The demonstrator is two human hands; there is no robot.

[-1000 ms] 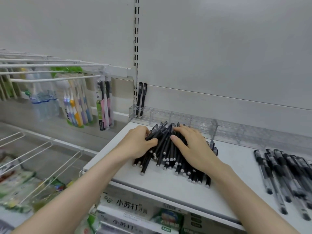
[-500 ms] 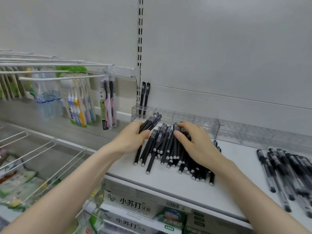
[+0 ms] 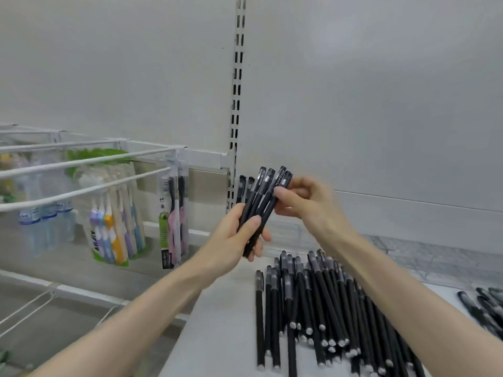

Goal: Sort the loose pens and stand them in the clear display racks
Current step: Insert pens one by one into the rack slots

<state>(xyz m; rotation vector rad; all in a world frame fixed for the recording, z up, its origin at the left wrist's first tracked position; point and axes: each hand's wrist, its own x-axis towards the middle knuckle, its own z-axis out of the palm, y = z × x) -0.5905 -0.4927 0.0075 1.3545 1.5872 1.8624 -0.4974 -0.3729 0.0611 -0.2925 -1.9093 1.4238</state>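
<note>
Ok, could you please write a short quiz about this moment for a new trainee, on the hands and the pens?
1. True or false: the left hand grips the bundle of black pens near its lower end.
2. Fill in: the pile of loose pens lies ___ on the white shelf.
3. Where does the right hand touch? A: the shelf. B: the cap ends of the bundle. C: the pile.
Key: 1 true; 2 flat; 3 B.
</note>
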